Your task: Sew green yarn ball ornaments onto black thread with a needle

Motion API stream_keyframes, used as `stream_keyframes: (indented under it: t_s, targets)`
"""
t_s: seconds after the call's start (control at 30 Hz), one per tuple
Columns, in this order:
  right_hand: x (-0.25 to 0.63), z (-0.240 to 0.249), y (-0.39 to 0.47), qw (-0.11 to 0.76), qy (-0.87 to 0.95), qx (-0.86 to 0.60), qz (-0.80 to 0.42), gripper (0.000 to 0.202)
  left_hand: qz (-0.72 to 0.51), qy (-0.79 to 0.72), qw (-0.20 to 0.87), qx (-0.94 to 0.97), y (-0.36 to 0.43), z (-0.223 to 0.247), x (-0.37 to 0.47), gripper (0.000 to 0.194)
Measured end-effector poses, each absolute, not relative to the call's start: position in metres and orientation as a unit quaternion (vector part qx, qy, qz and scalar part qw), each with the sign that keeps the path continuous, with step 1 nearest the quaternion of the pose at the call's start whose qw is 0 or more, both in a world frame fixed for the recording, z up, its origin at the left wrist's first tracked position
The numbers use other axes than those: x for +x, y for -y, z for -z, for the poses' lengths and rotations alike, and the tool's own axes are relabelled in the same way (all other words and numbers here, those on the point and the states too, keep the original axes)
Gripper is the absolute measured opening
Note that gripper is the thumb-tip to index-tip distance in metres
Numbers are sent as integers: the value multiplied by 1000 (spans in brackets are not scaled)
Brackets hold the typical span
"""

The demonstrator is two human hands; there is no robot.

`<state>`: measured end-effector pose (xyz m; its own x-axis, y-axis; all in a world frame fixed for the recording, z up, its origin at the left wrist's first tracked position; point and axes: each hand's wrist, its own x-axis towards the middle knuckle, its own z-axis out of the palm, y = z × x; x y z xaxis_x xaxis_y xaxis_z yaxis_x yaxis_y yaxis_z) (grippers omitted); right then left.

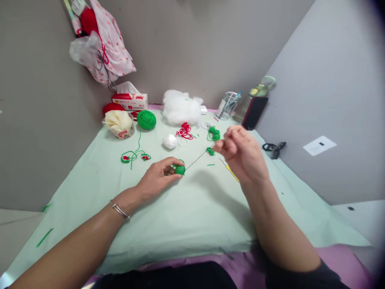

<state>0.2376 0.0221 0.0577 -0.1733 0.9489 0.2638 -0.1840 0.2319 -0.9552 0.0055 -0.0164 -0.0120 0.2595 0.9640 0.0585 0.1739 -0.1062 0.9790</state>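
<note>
Two hands are busy over the pale green cloth (186,216) that covers the tabletop. The left hand (156,178) rests low on the cloth, its fingers (173,162) closed round a small green crocheted piece (179,169). The right hand (240,154) is lifted above the tabletop, fingers (224,149) pinched shut on what looks like the end of a thin strand (198,158) that runs taut down to the crocheted piece; whether a needle sits in that pinch I cannot tell.

To my eye the strand is the weak point: pulled harder, it could snap, or drag the stitches tight and pucker the piece. Loose green scraps lie just beside the hands and could get caught in the work. A yellow-handled hook (230,170) lies under the right wrist, where the forearm could knock it.

Further back sit a green yarn ball (146,119), a small white yarn ball (170,141), a tangle of red yarn (185,131), a heap of white stuffing (180,107), a tissue box (130,100), a tub of cream yarn (119,124) and a clear cup of tools (229,105). Grey walls close in on the back and both sides, with a spotted bag (111,48) hanging up on the left.
</note>
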Motion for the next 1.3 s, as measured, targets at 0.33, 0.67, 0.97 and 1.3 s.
stream_keyframes:
  t_s: [0.33,0.67,0.97,1.3]
  targets:
    - [241,-57,-24,553,608,-341,-457,18,-413,-389,606,558,13,7,-1,31]
    - [219,-37,-5,381,869,-309,-67,13,-460,-406,591,523,8,11,-7,34]
    - [218,-30,-7,338,891,-303,-20,18,-464,-416,568,538,9,8,-6,28]
    - [216,-32,-3,317,891,-317,-73,15,-461,-420,545,560,11,5,-5,27]
